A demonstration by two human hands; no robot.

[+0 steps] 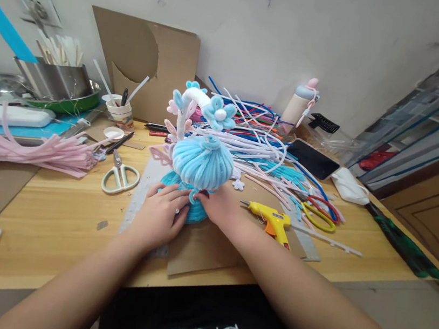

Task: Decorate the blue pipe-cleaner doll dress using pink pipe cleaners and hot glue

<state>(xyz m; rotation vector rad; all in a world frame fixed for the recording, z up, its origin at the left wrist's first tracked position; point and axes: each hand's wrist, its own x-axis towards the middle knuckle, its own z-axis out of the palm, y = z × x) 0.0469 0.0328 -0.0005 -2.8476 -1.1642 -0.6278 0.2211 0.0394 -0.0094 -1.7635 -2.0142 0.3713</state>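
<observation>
A lamp-shaped craft made of fuzzy pipe cleaners stands in front of me. Its pleated light-blue shade [202, 165] hangs from a curved white stem [183, 113] that carries a blue flower [220, 113]. Below the shade sits a round, deeper blue base [196, 214]. My left hand [163, 214] grips the base from the left, fingers laid over its top and thumb at the front. My right hand [219, 205] reaches in from the right beneath the shade, fingers closed; the shade partly hides them and what they pinch. A small pale-blue curl shows between the hands.
A yellow glue gun [271, 219] lies on cardboard at right, near red-and-yellow scissors [321, 214]. White-handled scissors [120, 177] lie left. Pipe cleaners [246, 146] pile up behind, beside a phone [312, 158]. Pink strips [41, 150] and a steel pot [55, 79] are far left.
</observation>
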